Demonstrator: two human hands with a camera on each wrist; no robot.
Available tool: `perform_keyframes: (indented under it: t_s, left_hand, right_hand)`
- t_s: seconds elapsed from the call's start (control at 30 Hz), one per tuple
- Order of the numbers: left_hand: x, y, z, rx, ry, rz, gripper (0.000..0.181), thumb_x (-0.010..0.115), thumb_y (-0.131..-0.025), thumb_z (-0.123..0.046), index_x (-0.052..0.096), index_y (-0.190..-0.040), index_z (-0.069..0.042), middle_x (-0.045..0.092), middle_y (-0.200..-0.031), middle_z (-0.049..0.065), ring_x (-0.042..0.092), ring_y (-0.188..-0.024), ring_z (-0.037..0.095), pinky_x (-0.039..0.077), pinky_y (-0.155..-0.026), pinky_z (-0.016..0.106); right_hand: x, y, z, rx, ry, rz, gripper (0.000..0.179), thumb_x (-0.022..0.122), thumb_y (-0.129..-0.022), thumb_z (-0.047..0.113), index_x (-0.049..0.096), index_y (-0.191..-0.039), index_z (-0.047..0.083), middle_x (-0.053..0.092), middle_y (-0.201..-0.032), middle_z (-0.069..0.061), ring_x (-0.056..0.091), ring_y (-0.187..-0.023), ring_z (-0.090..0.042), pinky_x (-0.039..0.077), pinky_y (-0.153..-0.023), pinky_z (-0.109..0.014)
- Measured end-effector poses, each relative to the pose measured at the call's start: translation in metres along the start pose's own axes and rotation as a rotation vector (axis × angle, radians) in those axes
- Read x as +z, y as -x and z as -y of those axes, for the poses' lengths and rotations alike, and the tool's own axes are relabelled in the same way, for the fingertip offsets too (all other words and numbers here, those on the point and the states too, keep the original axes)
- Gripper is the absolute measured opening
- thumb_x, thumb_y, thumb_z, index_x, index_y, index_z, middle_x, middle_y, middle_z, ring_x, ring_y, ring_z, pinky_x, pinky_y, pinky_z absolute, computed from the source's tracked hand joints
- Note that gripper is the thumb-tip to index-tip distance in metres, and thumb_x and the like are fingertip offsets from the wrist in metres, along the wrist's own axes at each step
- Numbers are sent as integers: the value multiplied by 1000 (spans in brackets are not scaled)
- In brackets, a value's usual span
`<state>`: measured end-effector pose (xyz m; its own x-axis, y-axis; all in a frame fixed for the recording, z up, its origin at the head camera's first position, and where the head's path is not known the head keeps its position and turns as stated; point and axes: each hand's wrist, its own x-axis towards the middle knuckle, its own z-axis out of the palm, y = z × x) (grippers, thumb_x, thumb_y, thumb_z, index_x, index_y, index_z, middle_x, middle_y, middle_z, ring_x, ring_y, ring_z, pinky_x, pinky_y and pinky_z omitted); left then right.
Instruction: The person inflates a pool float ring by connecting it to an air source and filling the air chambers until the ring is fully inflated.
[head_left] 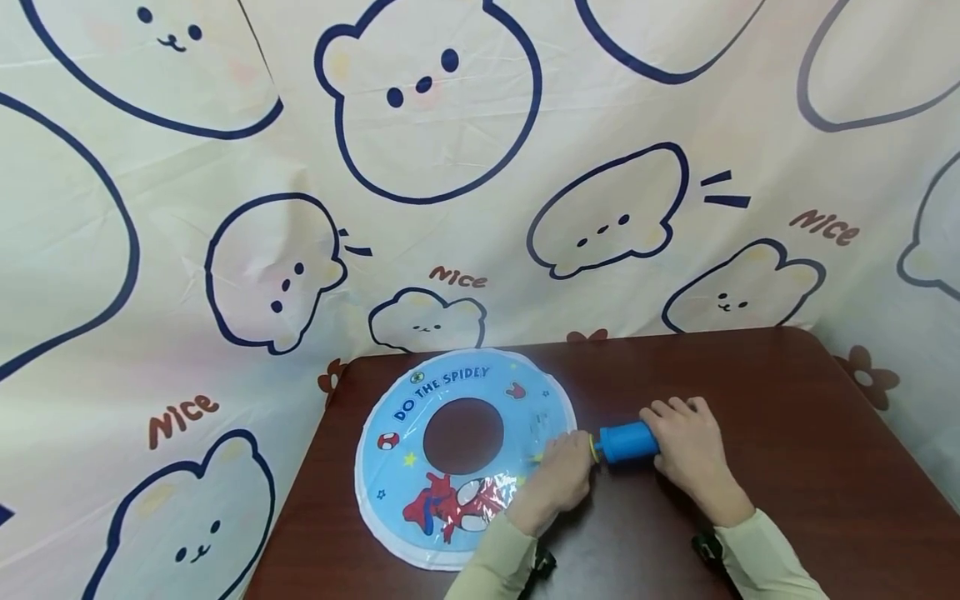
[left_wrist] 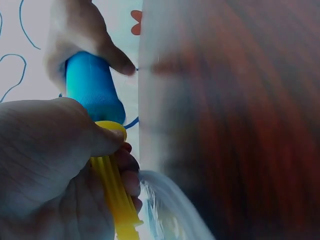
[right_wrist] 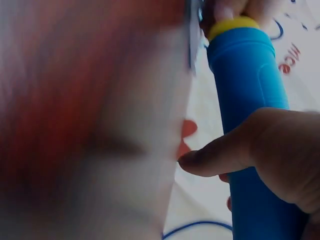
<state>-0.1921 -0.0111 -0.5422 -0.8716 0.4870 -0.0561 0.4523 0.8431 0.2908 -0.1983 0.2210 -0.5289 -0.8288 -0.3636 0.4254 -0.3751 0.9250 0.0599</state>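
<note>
Blue pump (head_left: 628, 442) is located right of lower centre in the head view, over the brown surface (head_left: 787, 433); the right hand (head_left: 686, 442) has its grip curled round the barrel. The left hand (head_left: 567, 468) has its grip pinching the yellow stem (left_wrist: 112, 187) at the pump's end. A light-blue ring (head_left: 390, 479), printed "DO THE SPIDEY", lies at lower centre, partly covered by the left hand.

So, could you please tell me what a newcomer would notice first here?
Probably the light-blue ring marked "DO THE SPIDEY", on the left of the dark table. Next, the blue-and-yellow pump to its right, its yellow part in the left hand, its blue barrel in the right hand. Behind, cartoon faces cover the backdrop.
</note>
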Motion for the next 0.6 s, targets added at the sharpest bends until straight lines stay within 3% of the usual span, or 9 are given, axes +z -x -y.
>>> perform_keyframes:
  t_s: [0.3, 0.47, 0.6]
  left_hand:
    - [-9, -3, 7, 103, 31, -49, 1, 54, -108, -10, 55, -108, -11, 53, -92, -1, 52, -85, 13, 50, -81, 27]
    - [-10, -3, 8, 82, 111, -20, 6, 48, -113, -16, 52, -112, -13, 51, -94, -4, 50, -87, 11, 48, -82, 24]
    - [-8, -2, 6, 52, 119, 5, 3, 51, -112, -16, 52, -114, -14, 52, -96, -3, 50, -89, 12, 49, -83, 25]
  right_hand:
    - [-36, 1, -53, 58, -29, -50, 51, 96, -55, 6, 75, -102, 6, 77, -100, -17, 65, -94, -38, 46, -91, -61]
    - [-49, 7, -74, 105, -15, -73, 58, 98, -51, 5, 76, -104, 5, 76, -103, -21, 64, -98, -41, 45, -93, -65]
    - [-50, 11, -76, 100, 0, -65, 62, 101, -49, 8, 76, -106, 4, 76, -106, -22, 63, -100, -43, 44, -95, -67]
